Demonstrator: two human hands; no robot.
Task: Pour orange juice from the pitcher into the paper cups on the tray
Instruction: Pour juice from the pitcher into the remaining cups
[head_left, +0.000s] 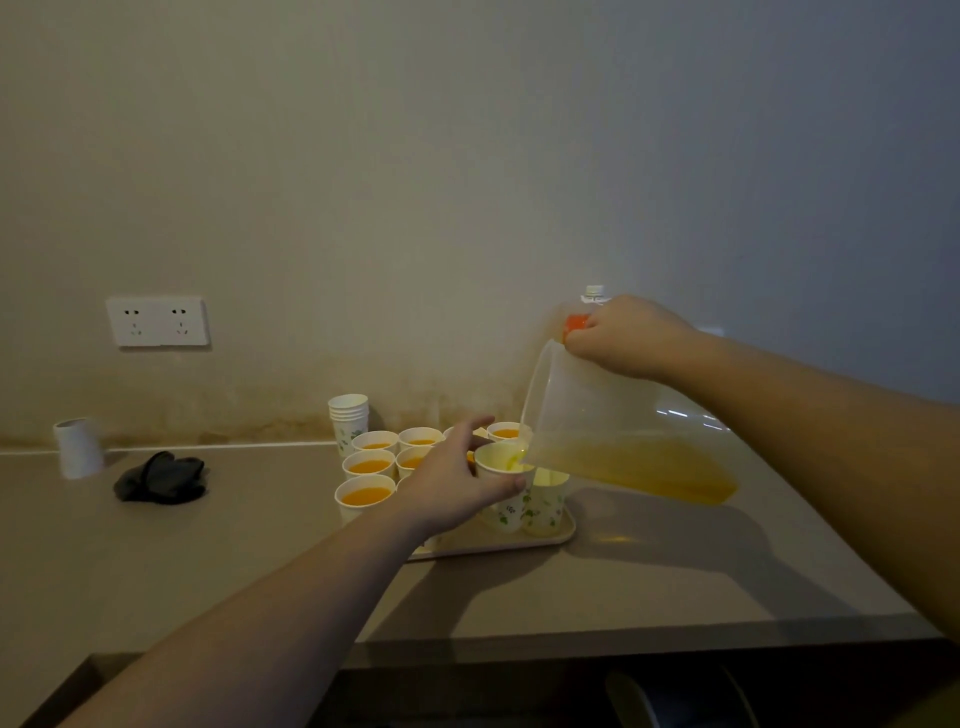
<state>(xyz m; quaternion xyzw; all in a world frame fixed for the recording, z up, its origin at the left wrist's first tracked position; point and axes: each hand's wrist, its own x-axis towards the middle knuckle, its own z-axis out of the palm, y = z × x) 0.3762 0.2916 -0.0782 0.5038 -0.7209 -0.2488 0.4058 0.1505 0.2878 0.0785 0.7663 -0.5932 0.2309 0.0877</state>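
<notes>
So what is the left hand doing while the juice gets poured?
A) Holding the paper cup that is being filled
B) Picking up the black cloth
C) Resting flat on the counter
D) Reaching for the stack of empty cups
A: the left hand grips the paper cup on the tray, while the right hand tips the pitcher so that juice runs into that cup.

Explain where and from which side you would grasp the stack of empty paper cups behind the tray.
Grip the stack of empty white paper cups around its upper side wall, coming from the left: it stands upright, and filled cups crowd its right and front.
</notes>
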